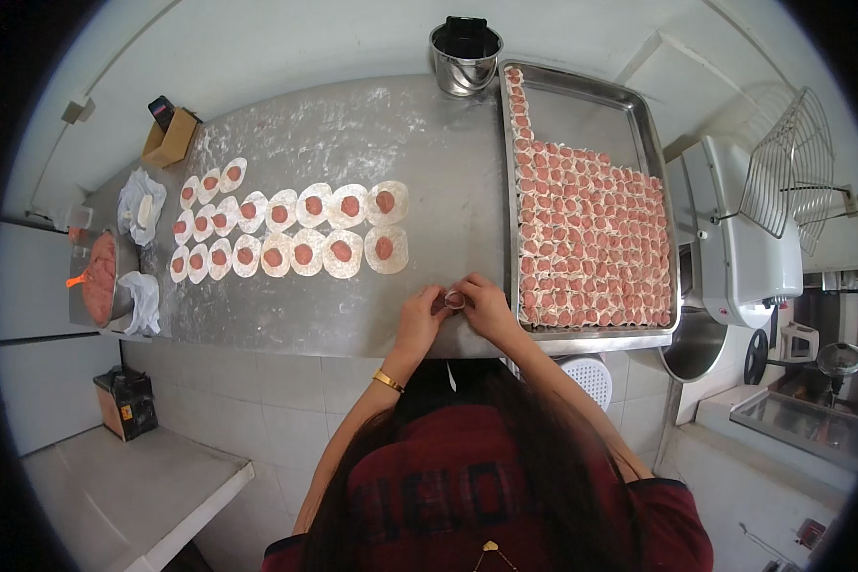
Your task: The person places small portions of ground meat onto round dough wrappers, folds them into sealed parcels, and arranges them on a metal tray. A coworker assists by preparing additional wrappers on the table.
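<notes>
Dumpling, small, round, white-skinned, pink-filled [454, 300], pinched between left hand [421, 318] and right hand [486, 307], fingers of both curled nearly closed on it, over near edge of grey metal table [305, 319]. We note round, white, pink-centred dough wrappers [385, 250] leftward; rectangular steel tray [582, 110] bearing packed pink-topped dumplings [591, 234] rightward.

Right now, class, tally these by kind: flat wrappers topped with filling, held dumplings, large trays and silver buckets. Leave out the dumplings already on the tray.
Flat topped wrappers: 19
Held dumpling: 1
Large tray: 1
Silver bucket: 1
Total: 22
</notes>
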A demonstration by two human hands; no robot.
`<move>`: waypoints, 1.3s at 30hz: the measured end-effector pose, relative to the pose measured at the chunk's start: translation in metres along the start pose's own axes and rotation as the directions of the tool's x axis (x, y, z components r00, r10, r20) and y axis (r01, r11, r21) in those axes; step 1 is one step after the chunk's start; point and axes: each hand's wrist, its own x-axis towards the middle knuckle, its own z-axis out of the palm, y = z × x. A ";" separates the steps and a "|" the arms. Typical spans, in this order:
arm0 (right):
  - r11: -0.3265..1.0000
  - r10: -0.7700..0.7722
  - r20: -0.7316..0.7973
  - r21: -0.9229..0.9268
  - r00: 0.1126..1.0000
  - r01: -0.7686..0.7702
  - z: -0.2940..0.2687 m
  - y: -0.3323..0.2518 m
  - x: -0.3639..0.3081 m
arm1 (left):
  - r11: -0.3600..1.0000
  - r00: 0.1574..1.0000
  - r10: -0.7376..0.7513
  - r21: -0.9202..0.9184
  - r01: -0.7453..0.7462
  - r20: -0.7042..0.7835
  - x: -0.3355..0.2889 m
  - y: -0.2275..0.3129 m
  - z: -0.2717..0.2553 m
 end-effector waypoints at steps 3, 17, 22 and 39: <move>0.999 -0.014 -0.036 0.029 0.999 0.015 -0.003 -0.006 0.004 | 0.999 1.000 0.018 -0.037 -0.019 -0.022 0.001 -0.002 0.000; 0.952 -0.148 0.208 -0.235 0.967 0.196 -0.007 -0.010 -0.003 | 0.993 0.995 -0.090 -0.084 0.087 -0.041 -0.005 -0.034 -0.024; 0.986 -0.162 0.096 0.045 0.982 0.158 -0.028 0.012 0.010 | 0.969 0.975 -0.215 -0.138 0.204 -0.065 -0.034 -0.060 -0.056; 0.848 0.175 -0.206 -0.465 0.963 -0.254 -0.311 0.247 0.155 | 0.851 0.801 -0.443 0.092 0.516 -0.402 -0.199 -0.052 -0.064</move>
